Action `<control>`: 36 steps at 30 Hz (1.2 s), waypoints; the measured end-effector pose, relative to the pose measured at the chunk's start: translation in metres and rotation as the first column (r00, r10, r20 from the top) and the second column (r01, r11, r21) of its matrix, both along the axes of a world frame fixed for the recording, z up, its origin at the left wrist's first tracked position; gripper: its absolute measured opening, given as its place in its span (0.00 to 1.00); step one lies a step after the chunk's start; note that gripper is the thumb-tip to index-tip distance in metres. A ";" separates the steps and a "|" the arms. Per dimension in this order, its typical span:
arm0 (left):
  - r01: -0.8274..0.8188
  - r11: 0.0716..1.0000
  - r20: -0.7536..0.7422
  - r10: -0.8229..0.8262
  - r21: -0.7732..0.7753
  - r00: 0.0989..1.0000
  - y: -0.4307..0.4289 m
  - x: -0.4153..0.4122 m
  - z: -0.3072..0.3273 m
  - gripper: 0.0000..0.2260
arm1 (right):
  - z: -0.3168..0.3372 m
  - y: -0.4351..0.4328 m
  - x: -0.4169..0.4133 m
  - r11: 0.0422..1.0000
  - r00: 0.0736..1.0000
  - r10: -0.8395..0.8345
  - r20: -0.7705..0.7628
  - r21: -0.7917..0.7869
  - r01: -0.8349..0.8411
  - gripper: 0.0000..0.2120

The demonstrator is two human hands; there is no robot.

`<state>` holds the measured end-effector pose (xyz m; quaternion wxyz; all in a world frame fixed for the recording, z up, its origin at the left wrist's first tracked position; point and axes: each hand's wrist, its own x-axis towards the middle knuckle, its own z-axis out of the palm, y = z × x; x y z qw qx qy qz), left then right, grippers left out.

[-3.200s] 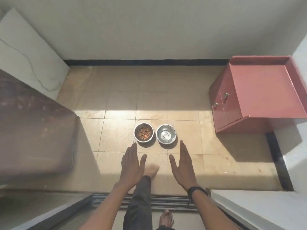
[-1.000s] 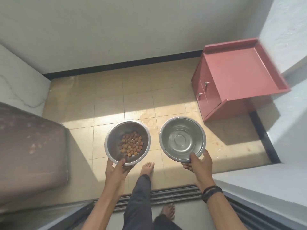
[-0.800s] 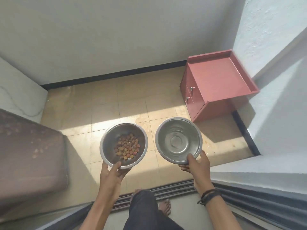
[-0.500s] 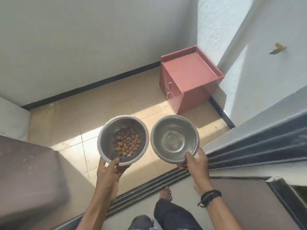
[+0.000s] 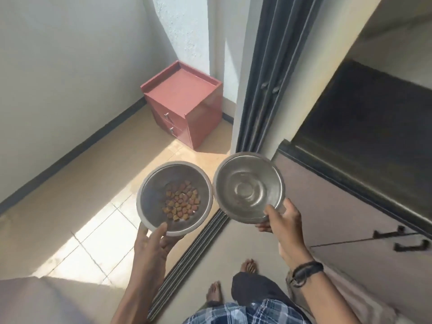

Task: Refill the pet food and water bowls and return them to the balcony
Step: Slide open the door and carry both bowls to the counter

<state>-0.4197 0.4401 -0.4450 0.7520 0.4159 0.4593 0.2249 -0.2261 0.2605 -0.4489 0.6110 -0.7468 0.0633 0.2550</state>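
My left hand (image 5: pixel 152 242) grips the near rim of a steel food bowl (image 5: pixel 152 195), thumb inside the rim. A small heap of brown and reddish kibble (image 5: pixel 181 203) lies in its bottom. My right hand (image 5: pixel 284 222) holds a second steel bowl (image 5: pixel 249 187) by its near edge, thumb over the rim. This bowl looks empty and tilts slightly towards me. The two bowls are side by side at waist height, almost touching, above the sliding door track (image 5: pixel 194 253).
A red cabinet (image 5: pixel 184 104) stands in the balcony corner on tan tiles (image 5: pixel 100 220). The dark door frame (image 5: pixel 266 73) rises at centre. Cabinet fronts with dark handles (image 5: pixel 397 239) and a dark countertop (image 5: pixel 364 118) run along the right. My bare feet (image 5: pixel 249 265) stand inside the threshold.
I have lifted both bowls off the balcony floor and turned right. My view has swung from the balcony towards the doorway and indoor cabinets, and my feet have stepped inside the track.
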 end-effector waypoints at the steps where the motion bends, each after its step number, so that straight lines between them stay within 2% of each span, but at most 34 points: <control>1: 0.041 0.999 0.002 -0.041 0.002 0.999 -0.009 0.002 0.004 0.19 | 0.004 -0.015 -0.002 0.999 0.999 -0.033 0.006 0.008 0.033 0.10; 7: 0.261 0.964 -0.026 -0.260 0.047 0.965 -0.077 0.027 0.021 0.16 | 0.013 -0.116 -0.010 0.971 0.972 -0.235 0.027 0.054 0.233 0.04; 11: 0.347 0.933 -0.019 -0.347 0.098 0.938 -0.127 0.058 0.033 0.15 | 0.025 -0.179 -0.001 0.948 0.949 -0.312 0.039 0.075 0.309 0.05; 16: 0.459 0.886 0.082 -0.464 0.067 0.882 -0.212 0.117 0.033 0.17 | 0.035 -0.278 0.024 0.917 0.918 -0.392 0.052 0.101 0.386 0.05; 19: 0.486 0.869 0.119 -0.495 0.095 0.861 -0.264 0.155 0.033 0.17 | 0.041 -0.333 0.044 0.896 0.896 -0.441 0.060 0.096 0.434 0.07; 23: 0.538 0.831 0.097 -0.552 0.142 0.828 -0.327 0.198 0.029 0.16 | 0.046 -0.403 0.071 0.859 0.858 -0.508 0.070 0.106 0.500 0.09; 32: 0.656 0.731 0.111 -0.680 0.189 0.725 -0.430 0.314 0.031 0.13 | 0.050 -0.513 0.150 0.742 0.739 -0.670 0.075 0.103 0.662 0.05; 36: 0.704 0.688 0.124 -0.725 0.177 0.677 -0.459 0.378 0.023 0.15 | 0.047 -0.549 0.193 0.694 0.689 -0.720 0.082 0.089 0.715 0.04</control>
